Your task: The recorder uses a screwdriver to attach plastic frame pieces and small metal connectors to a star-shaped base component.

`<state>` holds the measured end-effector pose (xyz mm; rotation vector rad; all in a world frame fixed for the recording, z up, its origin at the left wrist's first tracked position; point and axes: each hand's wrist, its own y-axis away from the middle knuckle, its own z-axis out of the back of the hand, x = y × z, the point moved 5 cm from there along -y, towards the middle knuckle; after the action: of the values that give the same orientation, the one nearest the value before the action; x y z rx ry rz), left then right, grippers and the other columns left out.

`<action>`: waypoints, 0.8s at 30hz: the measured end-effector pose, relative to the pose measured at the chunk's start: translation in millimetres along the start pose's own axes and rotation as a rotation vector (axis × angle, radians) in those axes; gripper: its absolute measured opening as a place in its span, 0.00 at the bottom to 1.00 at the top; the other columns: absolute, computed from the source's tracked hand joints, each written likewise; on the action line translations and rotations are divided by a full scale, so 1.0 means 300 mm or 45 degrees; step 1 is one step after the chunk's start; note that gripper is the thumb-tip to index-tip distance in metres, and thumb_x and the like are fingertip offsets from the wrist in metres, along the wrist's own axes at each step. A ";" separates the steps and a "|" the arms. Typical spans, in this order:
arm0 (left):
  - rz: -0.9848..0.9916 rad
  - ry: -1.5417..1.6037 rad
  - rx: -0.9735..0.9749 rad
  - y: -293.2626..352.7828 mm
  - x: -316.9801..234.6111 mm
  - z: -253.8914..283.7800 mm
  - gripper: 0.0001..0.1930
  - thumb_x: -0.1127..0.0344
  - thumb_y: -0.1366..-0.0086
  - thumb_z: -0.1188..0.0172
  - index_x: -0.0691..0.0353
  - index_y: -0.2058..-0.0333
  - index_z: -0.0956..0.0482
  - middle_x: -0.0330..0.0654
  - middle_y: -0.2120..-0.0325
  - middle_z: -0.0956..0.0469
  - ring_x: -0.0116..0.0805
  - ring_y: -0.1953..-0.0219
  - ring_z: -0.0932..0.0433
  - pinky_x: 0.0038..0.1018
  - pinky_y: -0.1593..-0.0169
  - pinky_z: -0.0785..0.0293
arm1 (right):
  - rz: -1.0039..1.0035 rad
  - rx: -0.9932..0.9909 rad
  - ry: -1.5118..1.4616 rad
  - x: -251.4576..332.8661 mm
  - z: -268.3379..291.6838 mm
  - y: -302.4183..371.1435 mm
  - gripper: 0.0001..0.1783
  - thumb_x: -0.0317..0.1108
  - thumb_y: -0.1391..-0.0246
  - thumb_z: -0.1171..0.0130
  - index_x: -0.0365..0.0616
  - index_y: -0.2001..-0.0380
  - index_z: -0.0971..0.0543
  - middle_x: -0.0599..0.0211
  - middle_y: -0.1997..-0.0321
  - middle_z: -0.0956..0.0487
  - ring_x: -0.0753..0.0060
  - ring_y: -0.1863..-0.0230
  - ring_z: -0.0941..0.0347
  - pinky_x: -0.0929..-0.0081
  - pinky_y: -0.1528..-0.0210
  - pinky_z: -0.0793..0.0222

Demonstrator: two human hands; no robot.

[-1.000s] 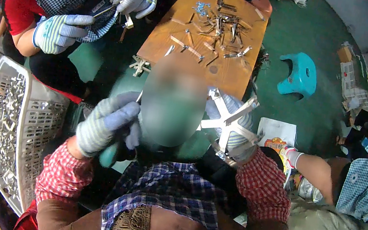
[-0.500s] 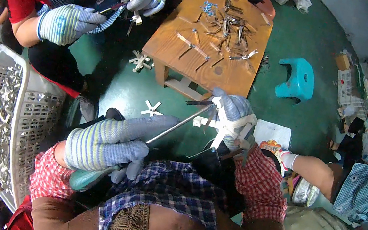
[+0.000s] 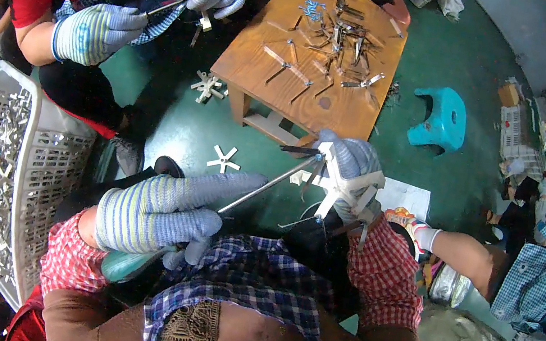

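My left hand (image 3: 159, 213), in a striped knit glove, is closed around a screwdriver (image 3: 262, 189) with a teal handle, its index finger stretched along the shaft. The tip of the shaft meets a blue screw at one arm of a white star-shaped bracket (image 3: 351, 184). My right hand (image 3: 352, 157), gloved too, grips that bracket from behind, so part of its fingers is hidden. Thin dark metal strips hang from the bracket's arms, and one dark strip sticks out to the left beside the screwdriver tip.
Ahead stands a low wooden table (image 3: 237, 65) with metal strips and blue screws. A co-worker's gloved hands (image 3: 96, 33) hold a tool at the upper left. A white basket (image 3: 27, 200) of metal parts stands left. White stars (image 3: 224, 160) lie on the floor; a teal stool (image 3: 440, 120) is at right.
The star bracket in my right hand has turned and tilted a little. My left hand and the screwdriver hold nearly the same place. The co-worker's tool has shifted its angle slightly.
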<state>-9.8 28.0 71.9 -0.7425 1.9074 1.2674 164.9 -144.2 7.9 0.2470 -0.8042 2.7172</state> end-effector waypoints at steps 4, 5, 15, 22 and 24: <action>-0.010 -0.007 -0.004 -0.005 -0.003 -0.001 0.34 0.61 0.32 0.48 0.57 0.32 0.52 0.40 0.80 0.25 0.24 0.81 0.26 0.16 0.78 0.31 | 0.160 -0.132 -0.005 0.009 0.009 -0.002 0.24 0.31 0.63 0.33 0.45 0.57 0.22 0.66 0.67 0.21 0.61 0.66 0.24 0.64 0.65 0.31; -0.010 -0.006 -0.005 -0.006 -0.002 -0.001 0.34 0.61 0.32 0.48 0.57 0.32 0.52 0.40 0.80 0.24 0.24 0.81 0.26 0.16 0.78 0.31 | 0.145 -0.138 0.002 0.013 0.015 -0.005 0.25 0.32 0.63 0.32 0.45 0.56 0.22 0.67 0.67 0.21 0.62 0.67 0.24 0.64 0.66 0.31; -0.079 -0.262 -0.075 -0.008 0.028 0.007 0.31 0.61 0.31 0.50 0.57 0.33 0.48 0.38 0.80 0.26 0.24 0.79 0.26 0.19 0.76 0.31 | 0.168 -0.005 0.105 0.014 0.063 -0.033 0.30 0.41 0.64 0.35 0.48 0.52 0.22 0.72 0.67 0.22 0.70 0.69 0.25 0.71 0.70 0.31; -0.245 -0.726 -0.232 -0.032 0.098 0.051 0.25 0.60 0.31 0.51 0.59 0.37 0.38 0.49 0.64 0.20 0.38 0.72 0.20 0.28 0.64 0.25 | 0.286 0.024 0.362 0.026 0.065 -0.011 0.25 0.38 0.55 0.43 0.51 0.49 0.24 0.76 0.67 0.23 0.74 0.70 0.28 0.74 0.71 0.33; -0.205 -0.078 -0.065 -0.060 0.162 0.067 0.23 0.60 0.29 0.52 0.60 0.38 0.37 0.39 0.74 0.24 0.28 0.76 0.24 0.23 0.69 0.28 | 0.325 0.046 0.414 0.044 0.060 0.007 0.25 0.37 0.55 0.43 0.52 0.49 0.24 0.78 0.67 0.24 0.75 0.71 0.30 0.75 0.72 0.34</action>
<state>-18.9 36.9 17.9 -0.8559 1.7356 1.2278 153.3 -152.9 25.0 -0.3053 -0.7340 2.8972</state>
